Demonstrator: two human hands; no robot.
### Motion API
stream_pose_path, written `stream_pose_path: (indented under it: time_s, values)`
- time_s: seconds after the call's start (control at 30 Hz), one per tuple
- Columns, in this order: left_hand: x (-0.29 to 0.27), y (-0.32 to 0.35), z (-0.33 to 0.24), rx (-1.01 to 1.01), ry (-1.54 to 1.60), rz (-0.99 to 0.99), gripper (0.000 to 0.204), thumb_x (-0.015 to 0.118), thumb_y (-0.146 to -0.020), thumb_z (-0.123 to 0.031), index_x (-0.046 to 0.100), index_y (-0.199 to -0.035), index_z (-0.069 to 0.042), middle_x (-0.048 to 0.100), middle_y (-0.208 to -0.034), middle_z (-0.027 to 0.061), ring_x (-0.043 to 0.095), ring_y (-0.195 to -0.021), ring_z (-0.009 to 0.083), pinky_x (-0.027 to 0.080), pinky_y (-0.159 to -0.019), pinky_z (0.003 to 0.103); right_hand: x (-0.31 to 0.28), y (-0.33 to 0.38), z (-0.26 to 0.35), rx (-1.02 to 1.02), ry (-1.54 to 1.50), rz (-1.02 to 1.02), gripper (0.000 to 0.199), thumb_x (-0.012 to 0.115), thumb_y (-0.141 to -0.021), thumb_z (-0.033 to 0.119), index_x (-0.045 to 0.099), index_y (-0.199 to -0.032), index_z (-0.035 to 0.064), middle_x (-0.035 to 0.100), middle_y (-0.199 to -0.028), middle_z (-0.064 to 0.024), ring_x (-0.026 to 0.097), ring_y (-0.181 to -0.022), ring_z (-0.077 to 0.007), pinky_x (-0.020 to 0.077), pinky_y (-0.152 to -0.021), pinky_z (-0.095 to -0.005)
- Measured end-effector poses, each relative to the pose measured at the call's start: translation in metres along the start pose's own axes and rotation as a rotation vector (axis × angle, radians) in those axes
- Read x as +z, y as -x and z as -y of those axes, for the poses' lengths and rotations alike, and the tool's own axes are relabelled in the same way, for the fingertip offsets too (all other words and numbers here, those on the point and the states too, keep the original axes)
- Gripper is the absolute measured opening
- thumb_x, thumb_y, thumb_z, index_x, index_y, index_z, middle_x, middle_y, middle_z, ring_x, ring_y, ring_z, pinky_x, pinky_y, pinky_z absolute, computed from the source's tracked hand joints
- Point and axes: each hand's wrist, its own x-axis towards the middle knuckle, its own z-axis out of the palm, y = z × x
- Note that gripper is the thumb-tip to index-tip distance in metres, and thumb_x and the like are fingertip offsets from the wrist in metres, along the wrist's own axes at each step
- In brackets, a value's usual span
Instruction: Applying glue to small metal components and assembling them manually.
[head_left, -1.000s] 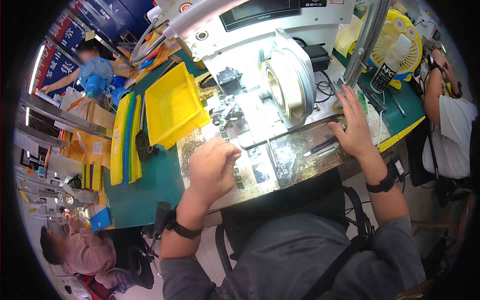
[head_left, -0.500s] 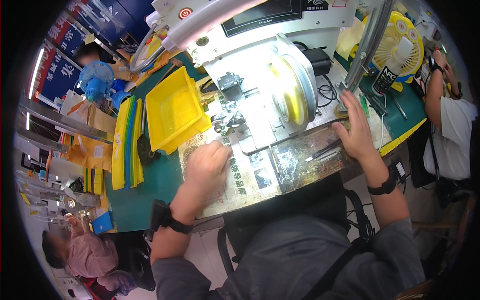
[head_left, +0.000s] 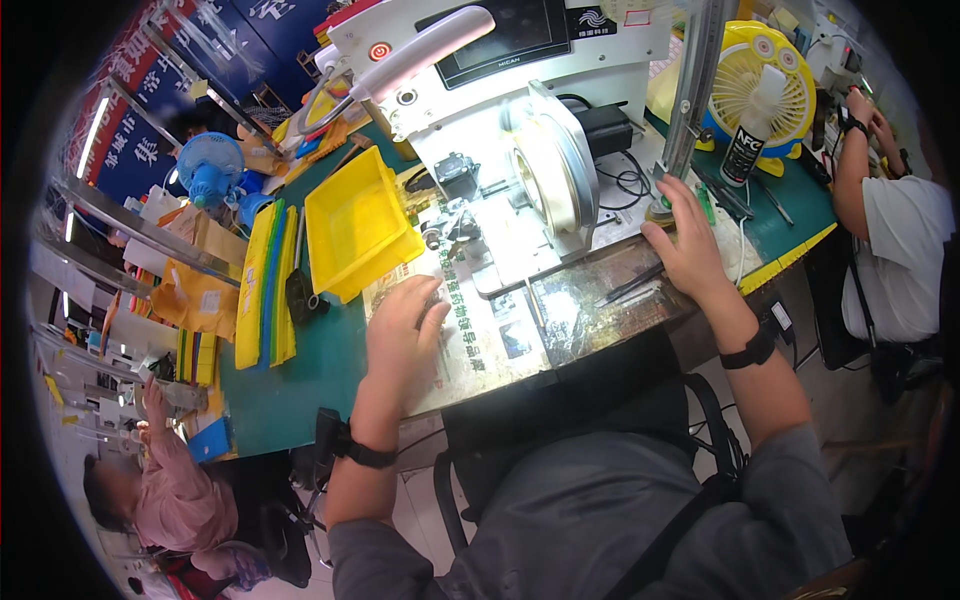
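Observation:
My left hand [head_left: 398, 335] is over the printed sheet [head_left: 462, 345] on the bench, in front of a yellow bin [head_left: 350, 225]. Its fingers are curled with the thumb near them; anything they hold is hidden. My right hand [head_left: 692, 250] rests with fingers stretched and thumb apart beside the foot of a metal post [head_left: 690, 110], at a small round brass-coloured base [head_left: 660, 211]. Between my hands stands a white machine [head_left: 615, 60] with a pale wheel [head_left: 548, 175] and a small metal clamp mechanism [head_left: 455, 225] to the wheel's left.
Yellow, green and blue strips [head_left: 268, 290] lie left of the bin. Thin dark tools [head_left: 635, 285] are by the front edge. At right stand a spray bottle [head_left: 745, 140] and a yellow fan [head_left: 775, 85]. Other people sit left and right.
The view has shifted slightly. My left hand has moved a little back from the clamp mechanism, and its thumb shows more. My right hand keeps its place by the post. The wheel's yellow sheen has turned whitish.

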Motion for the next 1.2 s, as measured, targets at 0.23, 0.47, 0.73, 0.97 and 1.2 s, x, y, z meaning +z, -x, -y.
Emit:
stream_pose_path:
  time_s: [0.23,0.47,0.73,0.97,1.2]
  values:
    - [0.006,0.049,-0.009,-0.025,0.018,-0.062,0.026,0.071,-0.086,-0.013,0.068,-0.110,-0.002,0.069,-0.112,0.0163,0.066,-0.103,0.0356,0.052,-0.089,0.040,0.000,0.000,-0.003,0.020,-0.038,-0.040,0.055,0.069,-0.092,0.030,0.053,-0.134,-0.0019,0.049,-0.144,-0.0244,0.045,-0.135,-0.0405,0.0358,-0.113,-0.0445]
    - [0.014,0.061,-0.011,-0.109,-0.002,-0.168,0.023,0.071,-0.086,-0.012,0.069,-0.107,-0.004,0.069,-0.106,0.0152,0.066,-0.097,0.0334,0.053,-0.085,0.039,0.000,0.001,-0.005,0.047,-0.057,-0.069,0.052,0.067,-0.093,0.031,0.055,-0.132,-0.0009,0.049,-0.144,-0.0224,0.046,-0.135,-0.0389,0.0365,-0.113,-0.0424]
    - [0.014,0.071,-0.004,-0.146,-0.052,-0.233,0.018,0.070,-0.086,-0.013,0.070,-0.103,-0.006,0.070,-0.104,0.0141,0.066,-0.097,0.0333,0.052,-0.084,0.040,0.012,-0.003,-0.013,0.093,-0.129,-0.089,0.050,0.067,-0.093,0.031,0.057,-0.130,-0.0012,0.052,-0.143,-0.0221,0.047,-0.134,-0.0381,0.0366,-0.113,-0.0432]
    - [0.022,0.071,-0.004,-0.144,0.003,-0.261,0.015,0.069,-0.087,-0.016,0.071,-0.098,-0.007,0.070,-0.100,0.0128,0.066,-0.094,0.0328,0.053,-0.081,0.040,0.006,-0.001,-0.024,0.103,-0.120,-0.110,0.046,0.067,-0.092,0.026,0.059,-0.128,-0.0021,0.055,-0.139,-0.0225,0.051,-0.131,-0.0379,0.0393,-0.110,-0.0412]
    - [0.016,0.074,-0.007,-0.148,0.017,-0.296,0.013,0.069,-0.087,-0.015,0.071,-0.096,-0.005,0.069,-0.095,0.0137,0.067,-0.088,0.0330,0.053,-0.077,0.038,0.008,-0.001,-0.023,0.096,-0.141,-0.080,0.044,0.066,-0.092,0.023,0.058,-0.129,-0.0010,0.055,-0.139,-0.0218,0.051,-0.131,-0.0373,0.0390,-0.111,-0.0411]
